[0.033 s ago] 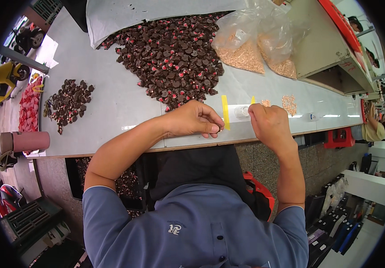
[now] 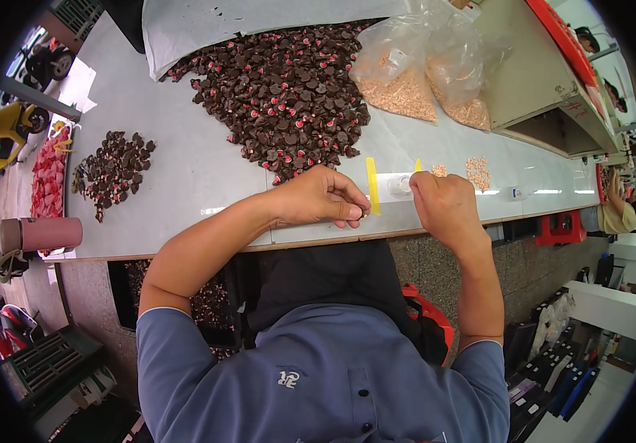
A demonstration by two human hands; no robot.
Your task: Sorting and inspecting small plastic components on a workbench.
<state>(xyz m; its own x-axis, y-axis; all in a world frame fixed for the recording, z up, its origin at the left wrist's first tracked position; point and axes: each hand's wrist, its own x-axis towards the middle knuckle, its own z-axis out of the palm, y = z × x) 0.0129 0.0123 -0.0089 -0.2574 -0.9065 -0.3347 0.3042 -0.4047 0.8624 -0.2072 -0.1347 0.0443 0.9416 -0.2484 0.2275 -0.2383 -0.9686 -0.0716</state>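
Note:
Over the table's front edge, my left hand (image 2: 323,198) is closed in a pinch at the fingertips. A small dark piece (image 2: 363,214) with a pale spot shows between thumb and forefinger. My right hand (image 2: 447,203) is curled closed just to the right, knuckles up; whatever is in its fingers, if anything, is hidden. Beside its fingertips, a small clear round container (image 2: 401,184) stands on a white patch between yellow tape strips (image 2: 373,184). Beyond my left hand spreads a big pile of small dark brown pieces (image 2: 296,96), some with red and white faces.
Small heaps of beige bits (image 2: 477,173) lie right of my right hand. Clear bags of beige bits (image 2: 399,88) stand behind, by a box-like cabinet (image 2: 554,111). Leftward are a smaller dark pile (image 2: 115,170), a bag of red pieces (image 2: 50,177) and a pink tumbler (image 2: 50,233).

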